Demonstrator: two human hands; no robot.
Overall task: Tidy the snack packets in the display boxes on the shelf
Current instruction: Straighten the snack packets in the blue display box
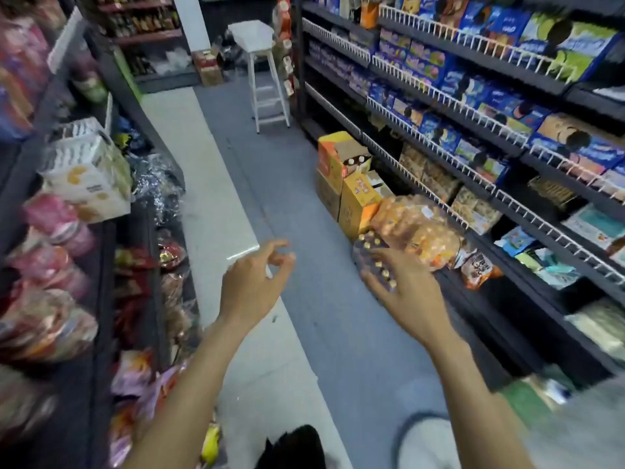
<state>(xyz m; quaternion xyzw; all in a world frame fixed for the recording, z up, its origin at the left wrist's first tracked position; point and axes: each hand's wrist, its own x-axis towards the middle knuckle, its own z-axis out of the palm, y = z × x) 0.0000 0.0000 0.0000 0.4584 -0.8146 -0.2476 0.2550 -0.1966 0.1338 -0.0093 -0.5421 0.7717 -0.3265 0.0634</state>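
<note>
Both hands are raised over the aisle floor between two runs of shelving. The left hand is empty, its fingers loosely curled with thumb and forefinger nearly meeting, well apart from any goods. The right hand is also empty, fingers spread and relaxed; it shows in front of a purple tray of gold-capped bottles on the floor, though whether it touches the tray cannot be told. Just behind the tray lies a clear bag of orange snacks, and beside that a small brown packet leans at the foot of the right shelf. That shelf carries the snack packets in rows of blue display boxes behind white wire rails, with paler packets on the lower tiers. Orange cartons stand on the floor against it. On the left shelf sit pink and red packets, blurred, and a white box tilted above them. A white stool stands at the far end of the aisle.
</note>
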